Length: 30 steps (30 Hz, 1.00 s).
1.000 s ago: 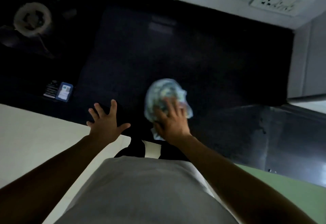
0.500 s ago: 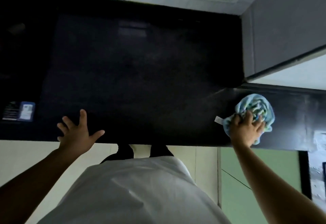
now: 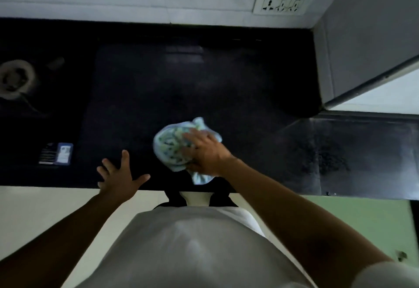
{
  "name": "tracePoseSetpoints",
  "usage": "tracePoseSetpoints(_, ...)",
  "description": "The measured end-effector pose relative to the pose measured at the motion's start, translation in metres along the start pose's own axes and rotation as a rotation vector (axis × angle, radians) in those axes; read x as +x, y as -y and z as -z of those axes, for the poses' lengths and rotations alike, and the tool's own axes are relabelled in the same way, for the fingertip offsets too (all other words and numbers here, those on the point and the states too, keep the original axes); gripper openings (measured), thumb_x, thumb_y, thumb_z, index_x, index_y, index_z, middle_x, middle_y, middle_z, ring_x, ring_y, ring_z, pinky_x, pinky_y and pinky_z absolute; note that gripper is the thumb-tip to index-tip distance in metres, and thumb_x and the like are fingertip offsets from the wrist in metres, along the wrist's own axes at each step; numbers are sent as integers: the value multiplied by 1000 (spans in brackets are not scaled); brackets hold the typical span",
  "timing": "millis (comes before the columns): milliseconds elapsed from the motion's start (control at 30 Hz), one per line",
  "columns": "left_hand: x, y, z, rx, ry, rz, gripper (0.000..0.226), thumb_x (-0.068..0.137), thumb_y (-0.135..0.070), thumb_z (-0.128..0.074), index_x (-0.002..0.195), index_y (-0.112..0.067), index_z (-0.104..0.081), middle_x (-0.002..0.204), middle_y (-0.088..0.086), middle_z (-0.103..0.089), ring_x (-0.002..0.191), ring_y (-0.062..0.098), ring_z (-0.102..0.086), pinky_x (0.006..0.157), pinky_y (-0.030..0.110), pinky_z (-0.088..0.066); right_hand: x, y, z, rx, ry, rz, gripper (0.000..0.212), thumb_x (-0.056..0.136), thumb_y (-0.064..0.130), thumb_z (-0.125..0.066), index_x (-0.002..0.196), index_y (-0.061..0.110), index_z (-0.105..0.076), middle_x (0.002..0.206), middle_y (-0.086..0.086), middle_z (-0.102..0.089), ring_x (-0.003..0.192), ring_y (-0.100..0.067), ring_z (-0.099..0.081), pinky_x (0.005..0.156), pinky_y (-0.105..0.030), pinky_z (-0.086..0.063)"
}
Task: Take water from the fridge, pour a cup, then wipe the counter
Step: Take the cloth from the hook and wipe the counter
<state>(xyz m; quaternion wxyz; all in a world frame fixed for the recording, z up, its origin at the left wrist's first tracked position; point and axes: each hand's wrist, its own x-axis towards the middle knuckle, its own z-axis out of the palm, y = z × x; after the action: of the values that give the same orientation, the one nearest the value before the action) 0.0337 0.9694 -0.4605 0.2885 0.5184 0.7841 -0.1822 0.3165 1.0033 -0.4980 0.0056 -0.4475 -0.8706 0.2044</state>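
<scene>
- A dark, glossy tabletop [image 3: 204, 83] runs along a pale tiled wall, and the person stands square against its front edge in a white shirt [image 3: 192, 249].
- The cloth [image 3: 171, 145], light blue with a green and white pattern, lies bunched on the tabletop close to that front edge, roughly in the middle of its width.
- The right hand [image 3: 204, 154] presses down on the cloth from above, fingers curled over the bundle and gripping it; a loose tail of the fabric sticks out under the wrist toward the tabletop's edge.
- The left hand [image 3: 120, 179] lies flat on the tabletop just to the left of the cloth, palm down, fingers spread wide, holding nothing.
- Farther left of the cloth, near the same front edge, sits a small blue and black card or packet [image 3: 56, 154]; its print is too small to read.
- A round stove burner [image 3: 14, 79] shows at the tabletop's far left.
- A white wall socket [image 3: 282, 3] is set in the tiles above the tabletop's back right corner.
</scene>
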Motion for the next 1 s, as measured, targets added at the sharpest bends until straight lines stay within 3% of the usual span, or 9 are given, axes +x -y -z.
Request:
tracePoseSetpoints(100,-1,0,-1,7,-12,-6,106,81,-66,-63,154,-32,5,159,28,13,146,51,4,112,69,-21,-30,-53,15,46,-151,-444,53,82,51,-64,129,26,-60,150,-17,-44,138,-44,-38,106,-62,-36)
tracePoseSetpoints(233,-1,2,-1,5,-12,-19,106,81,-67,-61,154,-30,6,159,30,13,146,52,4,113,68,-20,-53,-54,28,204,-275,-1268,59,93,52,-48,144,24,-41,163,-15,-15,149,-40,-8,116,-58,-15)
tracePoseSetpoints(300,-2,5,-2,5,-27,-42,107,80,-70,-60,155,-31,5,159,30,11,146,53,2,114,67,-20,-45,-23,25,175,-195,-1221,60,96,49,-44,149,23,-33,164,-17,-7,150,-42,-1,117,-60,-11)
tracePoseSetpoints(433,-2,10,-3,-6,-37,-63,108,78,-73,-60,155,-31,3,160,28,9,146,53,1,113,67,-22,-24,43,5,102,-15,-694,60,90,45,-55,145,24,-42,162,-19,-19,147,-49,-12,110,-69,-23)
tracePoseSetpoints(533,-3,9,-1,-51,-26,-79,105,79,-66,-65,155,-28,-2,162,23,6,146,52,1,114,67,-21,-14,68,9,45,102,-484,66,90,49,-56,148,26,-35,163,-16,-16,148,-47,-8,111,-68,-22)
tracePoseSetpoints(633,-7,3,0,-100,-46,-143,88,86,-49,-68,153,-18,-20,162,24,-8,147,49,-4,116,63,-22,-9,58,28,145,53,-513,74,89,52,-57,150,26,-25,156,-13,-31,144,-42,-24,114,-62,-21)
tracePoseSetpoints(767,-5,-25,4,-167,-196,-401,52,88,-28,-69,132,-4,-54,135,23,-53,125,44,-48,101,51,-44,4,18,59,386,-246,-786,54,94,43,-47,141,19,-35,125,-15,-56,116,-36,-53,102,-51,-38)
tracePoseSetpoints(900,0,-90,17,-406,-10,-391,44,95,-32,-62,129,-5,-53,119,13,-64,110,31,-62,84,38,-51,30,-7,76,460,-50,-920,62,97,44,-51,147,13,-32,137,-19,-48,124,-37,-48,100,-49,-46)
tracePoseSetpoints(1000,12,-131,25,-449,78,-309,29,93,-29,-64,108,-4,-60,96,11,-64,91,28,-64,72,32,-45,40,-9,80,617,7,-936,41,95,36,-57,128,13,-54,113,-15,-64,101,-34,-65,80,-43,-57)
